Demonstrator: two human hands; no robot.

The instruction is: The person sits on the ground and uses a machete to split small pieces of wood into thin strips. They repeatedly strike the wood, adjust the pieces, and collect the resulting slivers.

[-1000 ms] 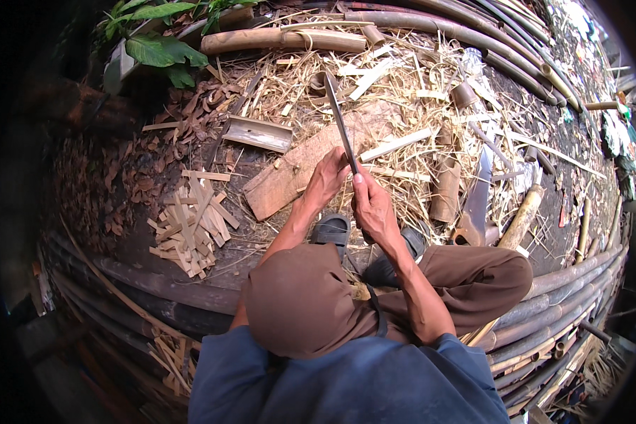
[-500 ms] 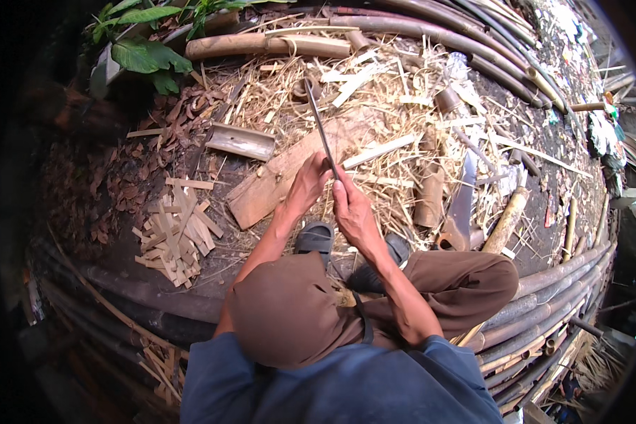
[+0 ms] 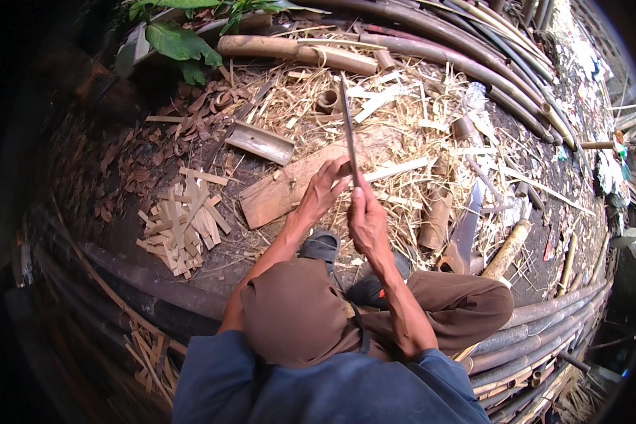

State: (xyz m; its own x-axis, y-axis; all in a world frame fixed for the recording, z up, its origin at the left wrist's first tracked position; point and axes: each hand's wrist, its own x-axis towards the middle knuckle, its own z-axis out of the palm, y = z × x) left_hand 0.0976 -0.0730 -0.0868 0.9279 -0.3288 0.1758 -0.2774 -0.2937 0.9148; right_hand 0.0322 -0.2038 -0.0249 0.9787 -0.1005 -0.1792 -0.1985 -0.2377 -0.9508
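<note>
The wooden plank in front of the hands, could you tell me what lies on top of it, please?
On the wooden plank lie straw and a pale split strip. The left hand and right hand, holding a thin stick, cover its middle.

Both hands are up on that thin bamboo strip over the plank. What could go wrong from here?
Two likely risks. The left hand and right hand grip the thin bamboo strip bare, so a splinter or sharp edge could cut the fingers. The large blade lies in the straw beside the right knee and could be knocked or stepped on.
</note>
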